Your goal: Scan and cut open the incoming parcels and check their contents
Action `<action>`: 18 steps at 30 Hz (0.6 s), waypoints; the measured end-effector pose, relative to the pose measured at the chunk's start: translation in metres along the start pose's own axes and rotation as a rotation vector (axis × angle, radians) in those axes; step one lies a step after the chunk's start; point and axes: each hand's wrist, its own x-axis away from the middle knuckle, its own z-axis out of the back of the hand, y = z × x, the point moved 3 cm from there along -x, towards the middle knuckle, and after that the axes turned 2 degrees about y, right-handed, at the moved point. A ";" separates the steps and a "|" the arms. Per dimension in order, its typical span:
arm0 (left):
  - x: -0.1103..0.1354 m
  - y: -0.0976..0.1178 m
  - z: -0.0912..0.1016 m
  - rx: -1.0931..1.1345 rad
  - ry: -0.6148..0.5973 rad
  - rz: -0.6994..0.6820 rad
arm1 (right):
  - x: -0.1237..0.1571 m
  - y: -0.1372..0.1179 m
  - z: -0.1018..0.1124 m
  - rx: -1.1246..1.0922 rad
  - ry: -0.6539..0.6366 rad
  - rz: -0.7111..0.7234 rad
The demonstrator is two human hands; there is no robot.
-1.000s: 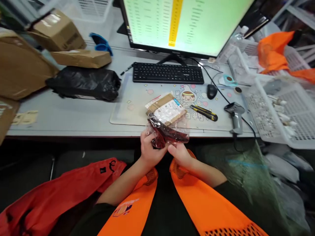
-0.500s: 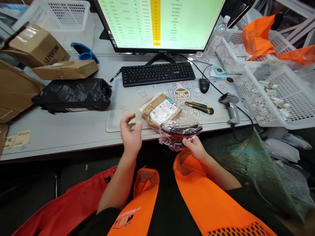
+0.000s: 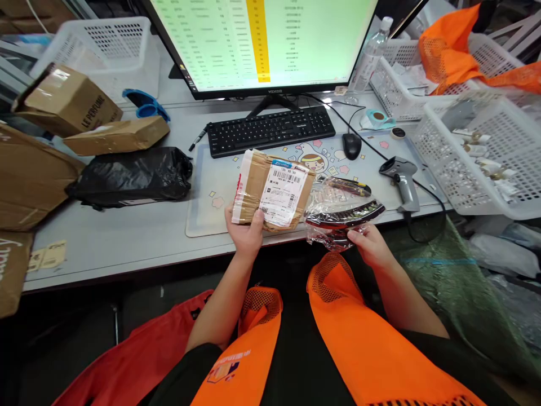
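My left hand (image 3: 245, 232) grips the lower edge of a small brown cardboard parcel (image 3: 253, 186) with a white shipping label, held up over the desk's front edge. My right hand (image 3: 371, 244) is closed on a clear plastic bag (image 3: 338, 211) with a dark red item inside, held just right of the parcel. Both hands hover above my lap, where orange mesh vest panels (image 3: 355, 344) hang.
On the desk stand a monitor (image 3: 262, 39), black keyboard (image 3: 270, 128), mouse (image 3: 351, 146), barcode scanner (image 3: 401, 175), and a utility knife behind the bag. A black bag (image 3: 131, 175) and cardboard boxes (image 3: 71, 107) lie left. White baskets (image 3: 477, 158) sit right.
My left hand let go of the plastic bag, reached to the desk mat and picked up the brown parcel. My right hand carried the bag to the right.
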 end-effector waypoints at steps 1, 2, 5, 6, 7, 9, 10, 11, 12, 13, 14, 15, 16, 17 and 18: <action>0.000 0.005 -0.001 -0.010 0.029 -0.051 | -0.002 -0.001 0.002 0.005 -0.002 0.015; -0.001 0.009 -0.001 -0.023 0.058 -0.086 | -0.004 -0.002 0.004 0.011 -0.009 0.026; -0.007 0.018 -0.002 -0.084 0.144 -0.146 | -0.007 -0.002 0.009 0.051 -0.018 0.035; -0.009 0.020 -0.002 -0.096 0.164 -0.162 | -0.008 -0.002 0.011 0.074 -0.011 0.039; -0.011 0.023 -0.002 -0.097 0.182 -0.176 | -0.009 -0.002 0.013 0.097 -0.002 0.047; -0.015 0.029 -0.003 -0.080 0.208 -0.203 | -0.011 -0.004 0.016 0.136 0.018 0.074; -0.018 0.032 -0.005 -0.066 0.221 -0.216 | -0.013 -0.007 0.018 0.151 0.028 0.090; -0.021 0.035 -0.007 -0.054 0.231 -0.234 | -0.015 -0.011 0.019 0.159 0.041 0.108; -0.025 0.039 -0.009 -0.046 0.235 -0.257 | -0.019 -0.017 0.021 0.159 0.055 0.130; -0.029 0.042 -0.012 -0.042 0.233 -0.279 | -0.023 -0.026 0.021 0.148 0.070 0.159; -0.033 0.046 -0.015 -0.039 0.224 -0.299 | -0.028 -0.036 0.022 0.130 0.085 0.195; -0.038 0.049 -0.018 -0.037 0.214 -0.313 | -0.033 -0.047 0.022 0.110 0.098 0.232; -0.042 0.051 -0.021 -0.037 0.205 -0.323 | -0.039 -0.060 0.022 0.091 0.110 0.268; -0.047 0.053 -0.023 -0.037 0.201 -0.328 | -0.044 -0.073 0.021 0.075 0.122 0.302; -0.052 0.054 -0.025 -0.038 0.198 -0.332 | -0.049 -0.086 0.021 0.062 0.135 0.334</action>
